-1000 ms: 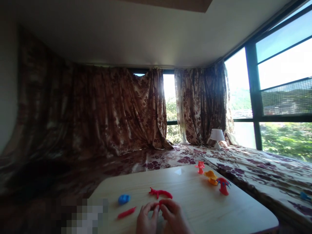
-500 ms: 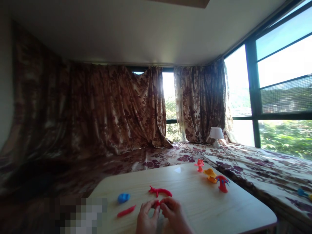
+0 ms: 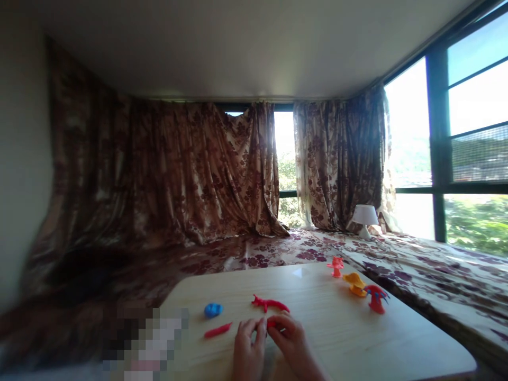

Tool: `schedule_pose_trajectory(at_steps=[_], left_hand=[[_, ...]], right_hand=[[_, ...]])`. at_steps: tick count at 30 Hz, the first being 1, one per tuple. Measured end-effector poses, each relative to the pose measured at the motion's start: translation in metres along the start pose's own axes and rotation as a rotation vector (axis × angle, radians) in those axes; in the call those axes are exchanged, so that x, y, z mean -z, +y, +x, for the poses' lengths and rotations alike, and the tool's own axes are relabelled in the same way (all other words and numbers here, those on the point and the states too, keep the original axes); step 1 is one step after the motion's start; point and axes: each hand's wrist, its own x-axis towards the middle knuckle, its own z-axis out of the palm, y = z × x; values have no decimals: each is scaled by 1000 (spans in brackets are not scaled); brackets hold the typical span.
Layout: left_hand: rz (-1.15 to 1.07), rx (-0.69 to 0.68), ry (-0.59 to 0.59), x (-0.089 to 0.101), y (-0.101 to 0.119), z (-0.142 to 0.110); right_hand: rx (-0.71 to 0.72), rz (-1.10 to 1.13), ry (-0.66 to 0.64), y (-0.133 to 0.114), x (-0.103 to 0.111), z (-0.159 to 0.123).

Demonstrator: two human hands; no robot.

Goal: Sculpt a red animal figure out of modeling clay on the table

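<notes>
Beyond the hands spreads the bed (image 3: 420, 267); below them is the pale surface (image 3: 357, 338). The right hand (image 3: 292, 338) and left hand (image 3: 249, 349) are close together, the right pinching a small red piece; whether the left grips it, I cannot tell. Three standing figures (image 3: 376, 300) are to their right, a long red figure (image 3: 278, 305) just beyond, a blue lump (image 3: 213, 310) and red stick (image 3: 217, 330) to their left. Light, even fingertip pressure should shape the small red piece (image 3: 271, 323) without flattening it.
</notes>
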Motion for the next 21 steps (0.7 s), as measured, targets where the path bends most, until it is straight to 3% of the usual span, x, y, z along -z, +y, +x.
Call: schedule_pose_trajectory(at_steps=[4, 9, 13, 21], left_hand=[[62, 14, -20, 0, 2, 0], [40, 7, -6, -1, -1, -1], [0, 33, 7, 0, 0, -3], [-17, 21, -7, 1, 0, -1]], right_hand=[[23, -38, 54, 7, -1, 0], [-64, 73, 20, 18, -3, -3], [-49, 44, -21, 10, -1, -3], [-60, -11, 19, -1, 0, -2]])
